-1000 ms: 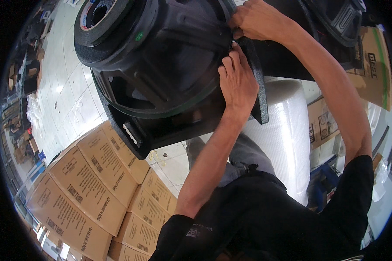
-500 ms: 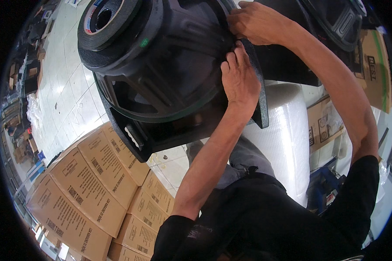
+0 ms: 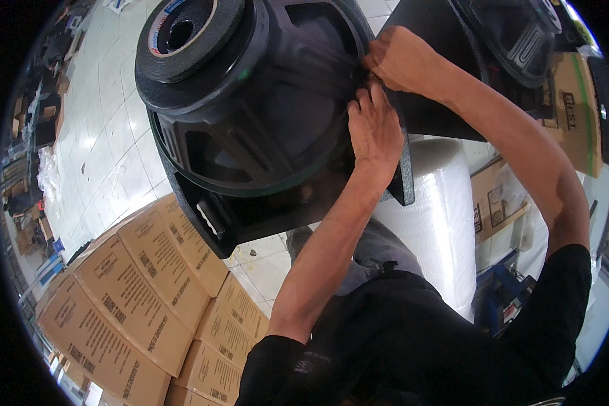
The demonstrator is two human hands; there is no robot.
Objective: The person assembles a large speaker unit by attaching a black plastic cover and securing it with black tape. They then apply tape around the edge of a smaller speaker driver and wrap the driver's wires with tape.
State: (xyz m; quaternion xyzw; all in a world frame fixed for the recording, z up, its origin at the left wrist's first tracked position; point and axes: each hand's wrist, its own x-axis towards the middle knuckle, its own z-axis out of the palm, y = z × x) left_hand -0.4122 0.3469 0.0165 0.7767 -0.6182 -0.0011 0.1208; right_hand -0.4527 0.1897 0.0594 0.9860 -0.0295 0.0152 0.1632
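Note:
A large black loudspeaker driver (image 3: 271,115) rests with its magnet end up on a black speaker cabinet (image 3: 216,233). My left hand (image 3: 375,128) is at the right side of the driver's frame, its fingers bent and drawn together. Just beyond it, my right hand (image 3: 406,59) is closed, with the fingertips meeting the same part of the frame. Whatever the fingertips pinch is hidden behind the knuckles. A ring-shaped magnet (image 3: 189,40) with a coloured label tops the driver.
Another black driver (image 3: 521,40) sits on a second dark cabinet (image 3: 430,111) at the far right. Stacked brown cartons (image 3: 135,291) stand at the near left. A roll of white bubble wrap (image 3: 436,223) stands right of my legs. A pale tiled floor (image 3: 108,101) lies beyond.
The view has shifted slightly, so the driver and cabinet appear a little lower and to the right. Both hands stay at the driver's right side.

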